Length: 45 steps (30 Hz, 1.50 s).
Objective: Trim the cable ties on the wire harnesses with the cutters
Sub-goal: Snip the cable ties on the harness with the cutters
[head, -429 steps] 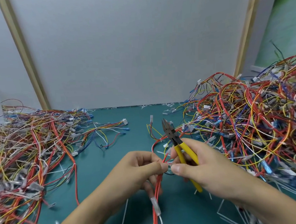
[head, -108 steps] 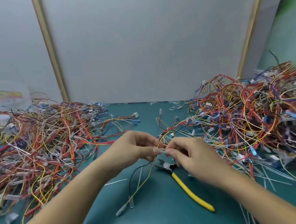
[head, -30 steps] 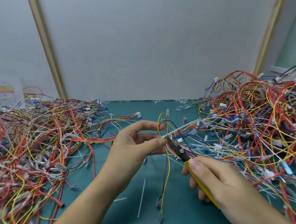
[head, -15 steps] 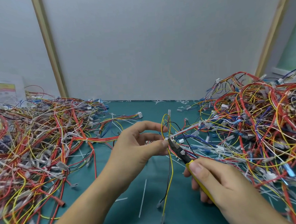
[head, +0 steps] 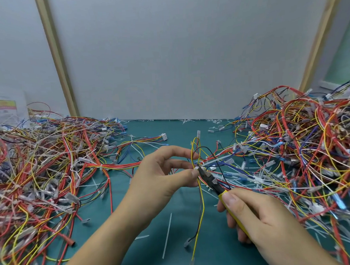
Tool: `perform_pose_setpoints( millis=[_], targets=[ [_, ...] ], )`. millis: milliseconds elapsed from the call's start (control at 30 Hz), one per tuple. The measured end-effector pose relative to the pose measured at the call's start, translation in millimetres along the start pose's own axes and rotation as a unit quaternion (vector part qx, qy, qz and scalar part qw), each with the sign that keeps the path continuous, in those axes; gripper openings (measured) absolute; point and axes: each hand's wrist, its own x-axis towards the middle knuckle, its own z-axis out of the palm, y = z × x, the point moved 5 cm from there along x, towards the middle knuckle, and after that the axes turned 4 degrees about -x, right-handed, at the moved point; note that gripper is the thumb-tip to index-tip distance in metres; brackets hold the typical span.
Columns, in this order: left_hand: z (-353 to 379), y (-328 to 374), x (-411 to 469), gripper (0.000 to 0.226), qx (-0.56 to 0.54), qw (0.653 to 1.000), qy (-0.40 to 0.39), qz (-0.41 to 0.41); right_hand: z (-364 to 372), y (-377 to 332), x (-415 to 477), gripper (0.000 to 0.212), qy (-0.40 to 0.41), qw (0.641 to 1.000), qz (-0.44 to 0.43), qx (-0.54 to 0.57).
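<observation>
My left hand [head: 162, 174] pinches a small harness of yellow and black wires [head: 200, 209] between thumb and forefinger, above the green mat. A white cable tie [head: 217, 160] sticks out to the right from the pinch point. My right hand [head: 258, 215] grips the yellow-handled cutters [head: 211, 181]. Their dark jaws touch the tie right beside my left thumb tip. The harness ends hang down toward the mat with clear-sleeved terminals.
A large heap of harnesses [head: 38, 173] fills the left side and another heap [head: 307, 148] fills the right. Cut tie tails [head: 167, 238] lie scattered on the green mat [head: 125, 260]. A grey panel with wooden posts stands behind.
The cutters' jaws have stayed against the tie by my left thumb with only slight shifting. Both hands hold nearly the same pose as half a second ago.
</observation>
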Motion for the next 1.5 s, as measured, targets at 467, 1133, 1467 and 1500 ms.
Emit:
perform_pose_setpoints(
  millis=[467, 1133, 1467, 1500],
  targets=[
    [1.0, -0.8, -0.3, 0.024, 0.001, 1.0, 0.001, 0.003, -1.3, 1.0, 1.6, 0.057, 0.001, 0.999, -0.007, -0.031],
    [2.8, -0.4, -0.6, 0.023, 0.014, 1.0, -0.004, 0.003, -0.9, 5.9, 5.8, 0.055, -0.011, 1.0, -0.008, -0.01],
    [2.4, -3.5, 0.5, 0.023, 0.009, 1.0, -0.002, 0.002, -0.4, 8.1, 4.4, 0.056, -0.019, 1.0, -0.008, 0.012],
    [2.3, -3.5, 0.3, 0.023, 0.007, 1.0, 0.0, 0.002, -0.2, 8.0, 4.0, 0.056, -0.019, 1.0, -0.009, 0.013]
  ],
)
